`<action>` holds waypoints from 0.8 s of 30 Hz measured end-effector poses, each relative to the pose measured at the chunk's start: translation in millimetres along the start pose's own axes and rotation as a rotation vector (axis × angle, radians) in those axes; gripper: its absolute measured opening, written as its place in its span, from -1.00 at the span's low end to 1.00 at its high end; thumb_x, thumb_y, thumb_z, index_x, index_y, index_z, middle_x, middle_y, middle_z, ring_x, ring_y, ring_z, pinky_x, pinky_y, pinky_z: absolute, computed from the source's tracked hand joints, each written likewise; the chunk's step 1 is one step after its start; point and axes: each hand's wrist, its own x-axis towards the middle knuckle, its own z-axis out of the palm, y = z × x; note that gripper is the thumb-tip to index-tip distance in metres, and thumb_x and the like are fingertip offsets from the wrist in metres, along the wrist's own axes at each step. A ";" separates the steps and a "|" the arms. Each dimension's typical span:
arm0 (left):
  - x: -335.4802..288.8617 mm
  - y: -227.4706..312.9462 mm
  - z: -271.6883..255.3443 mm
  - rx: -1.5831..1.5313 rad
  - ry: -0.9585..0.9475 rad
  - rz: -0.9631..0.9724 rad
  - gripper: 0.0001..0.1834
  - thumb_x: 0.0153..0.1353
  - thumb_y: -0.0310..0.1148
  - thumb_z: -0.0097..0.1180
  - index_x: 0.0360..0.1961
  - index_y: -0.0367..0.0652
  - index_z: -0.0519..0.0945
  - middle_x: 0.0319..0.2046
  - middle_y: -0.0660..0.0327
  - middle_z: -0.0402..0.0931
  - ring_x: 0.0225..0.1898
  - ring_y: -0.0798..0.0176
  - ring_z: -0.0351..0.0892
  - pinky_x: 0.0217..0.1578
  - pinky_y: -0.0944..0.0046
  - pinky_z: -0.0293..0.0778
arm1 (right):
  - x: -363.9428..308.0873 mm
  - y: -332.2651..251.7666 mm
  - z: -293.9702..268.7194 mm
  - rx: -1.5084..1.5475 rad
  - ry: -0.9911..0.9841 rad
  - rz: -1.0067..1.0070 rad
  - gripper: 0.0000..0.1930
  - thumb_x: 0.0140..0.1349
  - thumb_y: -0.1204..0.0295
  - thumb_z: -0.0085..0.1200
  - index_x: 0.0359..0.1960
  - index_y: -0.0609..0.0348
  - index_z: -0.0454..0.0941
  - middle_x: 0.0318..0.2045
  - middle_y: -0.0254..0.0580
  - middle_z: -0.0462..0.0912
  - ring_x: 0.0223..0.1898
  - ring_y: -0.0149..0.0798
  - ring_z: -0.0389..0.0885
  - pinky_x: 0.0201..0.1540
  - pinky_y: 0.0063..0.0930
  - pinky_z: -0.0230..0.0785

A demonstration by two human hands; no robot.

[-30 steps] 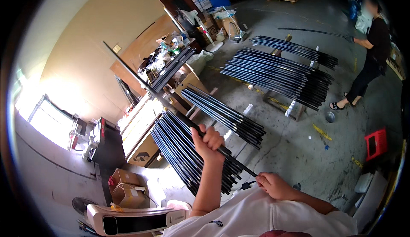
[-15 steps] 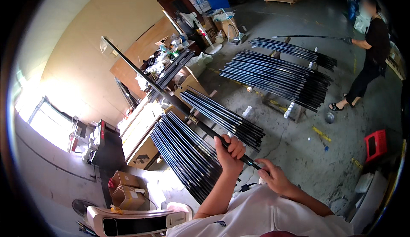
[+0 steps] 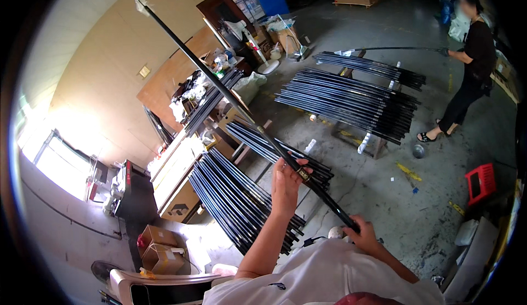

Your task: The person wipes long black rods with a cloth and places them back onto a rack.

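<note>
A long, straight, slender black rod (image 3: 241,109), ringed by gold-toned bands (image 3: 302,173) along its nearer half, runs obliquely from lower right to upper left. Its near end lies in the right hand (image 3: 366,236), its shaft in the left hand (image 3: 287,187); a pale, translucent covering (image 3: 143,7) caps the far tip.
</note>
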 end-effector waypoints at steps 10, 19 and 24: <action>4.2 -23.9 21.2 -0.040 0.007 -0.093 -0.45 0.27 0.06 -0.22 0.04 -0.20 0.30 -0.19 0.09 0.44 -0.22 0.17 0.44 -0.10 0.16 0.32 | -19.4 8.5 -15.0 -0.067 0.029 0.099 -0.65 0.08 0.21 0.19 -0.23 0.19 0.44 -0.62 -0.19 0.52 -0.62 -0.25 0.51 -0.51 -0.42 0.35; -1.7 -34.4 16.2 -0.058 -0.010 0.005 -0.48 0.28 0.00 -0.19 0.05 -0.22 0.29 -0.23 0.10 0.49 -0.30 0.21 0.49 -0.19 0.22 0.39 | -35.3 15.3 -21.6 -0.020 -0.063 0.165 -0.67 0.14 0.15 0.11 -0.22 0.12 0.44 -0.60 -0.21 0.56 -0.55 -0.24 0.57 -0.47 -0.41 0.37; -0.8 -35.4 25.4 -0.032 0.048 -0.008 -0.62 0.31 -0.14 -0.23 -0.07 -0.24 0.38 -0.35 0.11 0.46 -0.34 0.19 0.44 -0.24 0.22 0.37 | -38.0 25.4 -20.2 -0.020 -0.058 0.174 -0.67 0.16 0.11 0.07 -0.25 0.10 0.43 -0.64 -0.24 0.55 -0.60 -0.22 0.56 -0.52 -0.41 0.35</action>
